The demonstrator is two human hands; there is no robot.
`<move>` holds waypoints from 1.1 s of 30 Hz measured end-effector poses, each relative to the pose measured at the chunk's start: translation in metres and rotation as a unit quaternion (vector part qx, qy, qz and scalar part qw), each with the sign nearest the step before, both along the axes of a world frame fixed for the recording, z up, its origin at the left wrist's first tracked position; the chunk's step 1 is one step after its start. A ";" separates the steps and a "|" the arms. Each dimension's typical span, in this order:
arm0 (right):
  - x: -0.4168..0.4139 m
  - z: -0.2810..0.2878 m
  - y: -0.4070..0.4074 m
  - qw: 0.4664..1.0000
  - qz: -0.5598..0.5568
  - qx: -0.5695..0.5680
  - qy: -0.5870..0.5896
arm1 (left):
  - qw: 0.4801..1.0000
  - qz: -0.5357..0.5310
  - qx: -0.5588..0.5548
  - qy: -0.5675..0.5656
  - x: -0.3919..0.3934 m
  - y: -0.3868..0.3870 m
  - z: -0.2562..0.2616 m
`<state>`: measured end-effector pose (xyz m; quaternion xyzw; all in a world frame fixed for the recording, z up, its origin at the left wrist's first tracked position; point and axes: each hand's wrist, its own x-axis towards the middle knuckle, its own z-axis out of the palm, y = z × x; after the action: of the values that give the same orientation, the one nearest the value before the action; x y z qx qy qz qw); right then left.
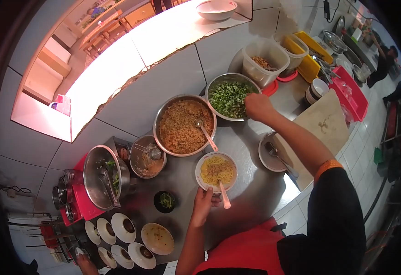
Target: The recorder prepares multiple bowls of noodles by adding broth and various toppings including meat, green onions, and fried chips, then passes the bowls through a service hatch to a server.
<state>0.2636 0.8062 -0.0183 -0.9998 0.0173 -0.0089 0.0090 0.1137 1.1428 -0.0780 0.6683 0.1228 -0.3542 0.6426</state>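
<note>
My left hand (204, 203) grips the near rim of a white bowl of yellow noodles (217, 170), thumb on the edge. Ground topping lies on the noodles, and a spoon (224, 196) leans in the bowl, its handle toward me. My right hand (258, 107) reaches into the right side of a steel bowl of chopped green onions (228, 98). Its fingers are curled downward and the fingertips are hidden, so I cannot tell what they hold. Between the hands, a large steel bowl of crumbly minced topping (184, 129) has a ladle (205, 132) in it.
Left stand a steel bowl with tongs and greens (99, 178), a smaller steel pot (145, 161), a dark bowl of greens (165, 201) and several white bowls (123, 227). Right are a bowl with forks (272, 154), a cutting board (319, 127) and plastic tubs (264, 62). Another person's hand (85, 263) shows lower left.
</note>
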 end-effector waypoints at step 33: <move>-0.075 0.002 0.037 0.845 -0.296 0.422 -0.143 | 0.849 0.060 0.181 -0.492 -0.124 0.087 -0.078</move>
<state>0.1886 0.8428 -0.0165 -0.8343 0.3133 -0.1457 0.4296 -0.0106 1.2302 -0.1560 0.8508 -0.1080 0.0889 0.5066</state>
